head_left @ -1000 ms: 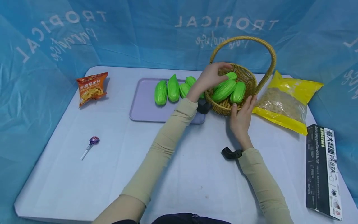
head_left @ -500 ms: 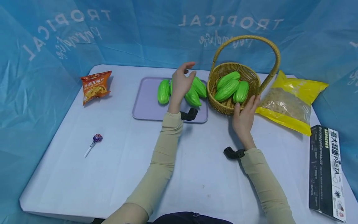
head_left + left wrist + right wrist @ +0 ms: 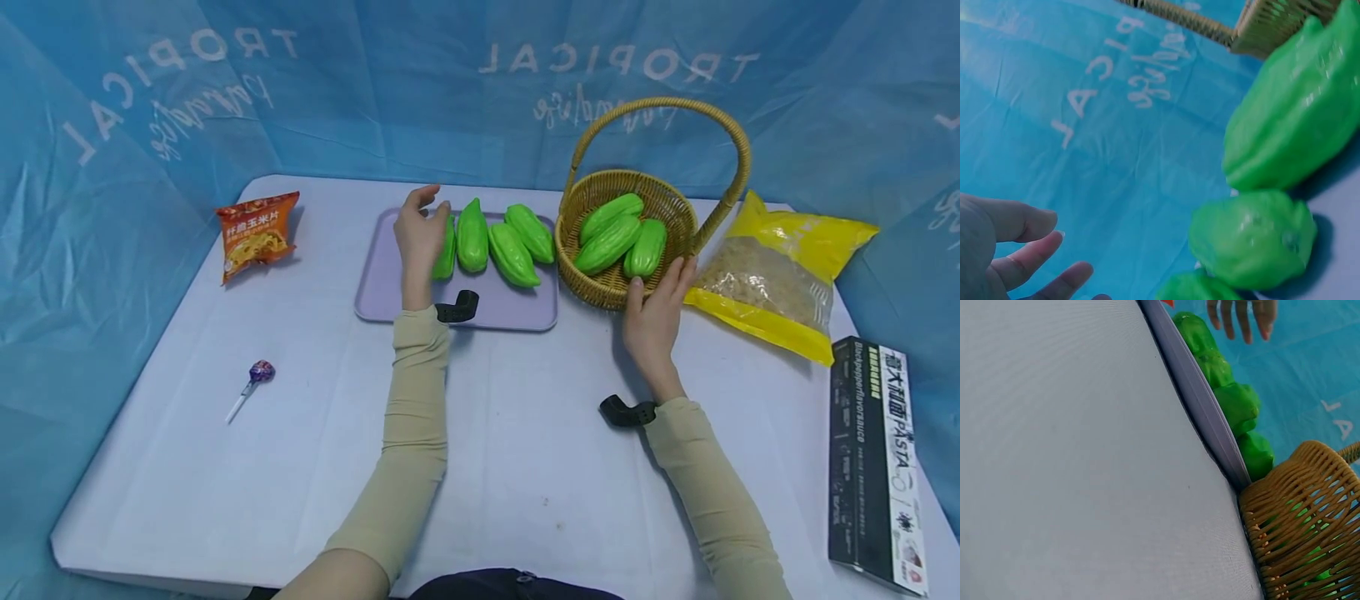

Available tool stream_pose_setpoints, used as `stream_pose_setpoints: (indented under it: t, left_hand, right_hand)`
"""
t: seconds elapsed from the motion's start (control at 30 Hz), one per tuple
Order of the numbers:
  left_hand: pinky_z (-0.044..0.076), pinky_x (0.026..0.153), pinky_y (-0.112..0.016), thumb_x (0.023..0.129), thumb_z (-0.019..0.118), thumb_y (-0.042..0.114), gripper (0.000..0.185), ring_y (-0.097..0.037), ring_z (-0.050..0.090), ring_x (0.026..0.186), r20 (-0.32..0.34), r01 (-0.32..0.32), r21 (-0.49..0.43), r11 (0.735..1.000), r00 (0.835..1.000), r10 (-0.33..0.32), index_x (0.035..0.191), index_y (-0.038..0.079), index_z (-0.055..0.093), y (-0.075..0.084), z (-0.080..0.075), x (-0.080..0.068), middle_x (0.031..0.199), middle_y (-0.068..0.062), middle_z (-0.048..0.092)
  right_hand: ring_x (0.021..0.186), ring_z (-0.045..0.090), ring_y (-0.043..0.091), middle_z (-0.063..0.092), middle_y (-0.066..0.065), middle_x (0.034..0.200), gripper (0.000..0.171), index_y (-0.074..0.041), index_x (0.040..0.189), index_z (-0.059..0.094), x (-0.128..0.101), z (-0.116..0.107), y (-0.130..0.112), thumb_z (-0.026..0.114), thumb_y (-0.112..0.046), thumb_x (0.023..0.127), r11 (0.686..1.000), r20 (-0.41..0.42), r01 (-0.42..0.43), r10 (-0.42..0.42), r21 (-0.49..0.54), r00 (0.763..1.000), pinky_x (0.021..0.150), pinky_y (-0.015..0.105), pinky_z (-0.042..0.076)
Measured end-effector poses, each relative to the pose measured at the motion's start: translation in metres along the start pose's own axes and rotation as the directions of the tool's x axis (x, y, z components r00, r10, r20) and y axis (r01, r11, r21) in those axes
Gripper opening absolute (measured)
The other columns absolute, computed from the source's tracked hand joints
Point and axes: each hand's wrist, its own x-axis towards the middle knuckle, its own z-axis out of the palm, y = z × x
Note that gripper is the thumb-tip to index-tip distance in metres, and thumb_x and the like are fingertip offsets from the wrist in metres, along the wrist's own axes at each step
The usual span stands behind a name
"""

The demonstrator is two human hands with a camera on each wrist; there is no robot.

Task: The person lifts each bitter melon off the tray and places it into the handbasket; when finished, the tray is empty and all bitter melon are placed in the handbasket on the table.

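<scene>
Holding four gourds (image 3: 512, 252), the tray (image 3: 390, 292) meets the relaxed left hand (image 3: 420, 233); three fill the basket (image 3: 600, 287), steadied by the flat-fingered right hand (image 3: 654, 312).

Bright green gourds (image 3: 512, 252) lie on a pale lilac tray (image 3: 390, 283); the basket (image 3: 660, 196) is golden-tan wicker. Yellow bag (image 3: 780, 275), orange snack packet (image 3: 257, 233) (red-edged), black pasta box (image 3: 873, 458), blue backdrop (image 3: 375, 92) with white lettering.

Four green gourds (image 3: 491, 244) on lilac tray (image 3: 390, 283), three in basket (image 3: 600, 292)

Leftmost gourd (image 3: 447, 250) behind left hand (image 3: 420, 237)
</scene>
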Motion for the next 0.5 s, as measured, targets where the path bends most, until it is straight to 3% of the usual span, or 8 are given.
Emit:
stream_pose_setpoints:
  t: [0.23,0.5]
  left_hand:
    - [0.043,0.104,-0.043,0.095,0.060,0.018,0.038,-0.035,0.048,0.129,0.017,0.059,0.041,0.997,0.998,-0.060,0.132,0.009,0.058,-0.013,-0.006,0.003,0.139,-0.014,0.054]
    - [0.040,0.109,-0.042,0.096,0.060,0.018,0.039,-0.034,0.047,0.132,0.061,0.086,0.080,0.993,0.994,-0.091,0.134,0.008,0.058,-0.028,-0.008,-0.002,0.141,-0.014,0.052]
  right_hand:
    - [0.151,0.000,0.023,-0.009,0.013,0.164,0.072,0.001,0.155,0.004,0.000,0.001,0.000,0.038,-0.034,0.102,1.000,-0.015,0.009,-0.009,0.005,1.000,0.117,0.048,0.026]
    - [0.152,-0.001,0.023,-0.009,0.012,0.164,0.072,0.001,0.155,0.005,0.000,0.001,0.001,0.036,-0.036,0.102,1.000,-0.019,0.012,-0.012,-0.003,1.000,0.118,0.047,0.025]
